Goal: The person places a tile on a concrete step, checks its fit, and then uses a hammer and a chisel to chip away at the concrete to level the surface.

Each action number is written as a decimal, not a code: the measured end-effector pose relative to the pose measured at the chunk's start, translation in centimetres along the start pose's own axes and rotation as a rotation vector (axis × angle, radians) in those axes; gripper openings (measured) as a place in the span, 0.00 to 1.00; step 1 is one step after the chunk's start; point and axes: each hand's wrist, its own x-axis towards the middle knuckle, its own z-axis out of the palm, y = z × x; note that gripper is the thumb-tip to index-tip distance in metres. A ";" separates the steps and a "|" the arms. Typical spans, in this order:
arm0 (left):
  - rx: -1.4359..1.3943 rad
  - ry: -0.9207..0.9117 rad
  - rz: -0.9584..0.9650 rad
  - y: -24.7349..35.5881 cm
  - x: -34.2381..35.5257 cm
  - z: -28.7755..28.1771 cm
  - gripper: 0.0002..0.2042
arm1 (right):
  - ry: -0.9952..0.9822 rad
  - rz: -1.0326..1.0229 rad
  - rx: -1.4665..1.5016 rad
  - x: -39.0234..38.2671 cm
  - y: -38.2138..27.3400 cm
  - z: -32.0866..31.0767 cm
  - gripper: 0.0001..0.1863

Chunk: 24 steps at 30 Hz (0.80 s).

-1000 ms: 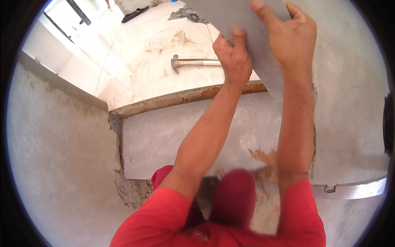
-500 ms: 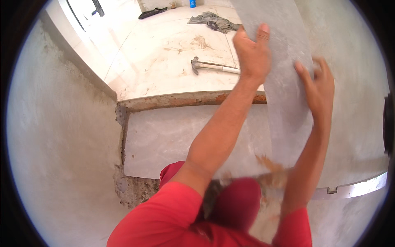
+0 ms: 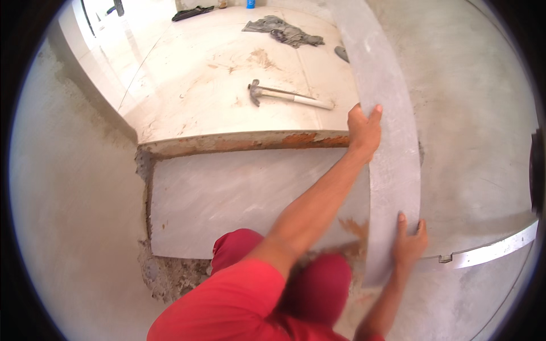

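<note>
A long narrow grey tile strip (image 3: 389,113) stands on edge along the grey wall at right, reaching from the upper landing down to the step. My left hand (image 3: 364,128) grips its left edge about halfway up, thumb and fingers wrapped around it. My right hand (image 3: 410,244) presses flat on the strip's lower part, fingers spread upward. Both forearms come up from my red sleeves and red-clad knees (image 3: 318,284).
A grey tile (image 3: 227,193) lies on the step below a rough orange-stained riser edge (image 3: 239,142). On the pale landing lie a hammer (image 3: 284,94), a grey rag (image 3: 284,31) and a small trowel (image 3: 342,53). A metal straightedge (image 3: 495,253) lies at right. Grey plastered walls flank both sides.
The strip has swung from high in front of me down to the right wall. My right hand slid down to its lower part; my left hand stayed on its left edge.
</note>
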 end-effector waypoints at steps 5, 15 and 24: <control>0.020 0.047 -0.128 -3.6 0.6 -0.1 0.11 | -0.109 0.099 -0.023 0.4 0.2 -0.2 0.28; 0.196 0.196 -0.215 -8.4 3.1 -1.5 0.13 | -0.231 0.139 -0.071 3.1 2.2 2.8 0.34; 0.232 0.283 -0.246 -9.7 6.6 -3.6 0.20 | -0.422 0.200 0.021 7.4 0.3 5.1 0.34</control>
